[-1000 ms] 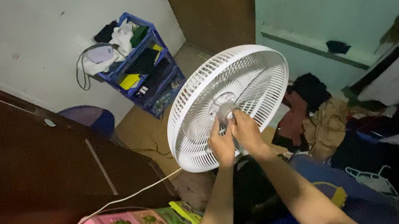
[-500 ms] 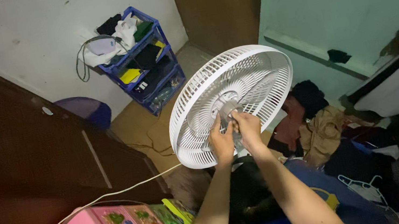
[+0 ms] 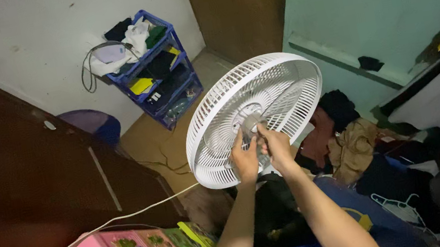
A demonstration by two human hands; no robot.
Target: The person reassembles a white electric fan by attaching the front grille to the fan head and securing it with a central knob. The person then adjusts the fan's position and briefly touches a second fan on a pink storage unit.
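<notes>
Since the earlier frame both hands have slid a touch lower on the hub of the white fan guard [image 3: 278, 80], which sits tilted at centre frame. Left hand [image 3: 245, 159] and right hand [image 3: 278, 146] (forearms reaching up from six o'clock) press together, fingers curled round the hub; a blue crate rack [image 3: 160, 74] stands at eleven o'clock.

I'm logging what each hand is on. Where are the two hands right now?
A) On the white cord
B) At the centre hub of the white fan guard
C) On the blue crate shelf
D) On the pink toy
B: the left hand and right hand both meet at the hub of the white fan guard.
</notes>
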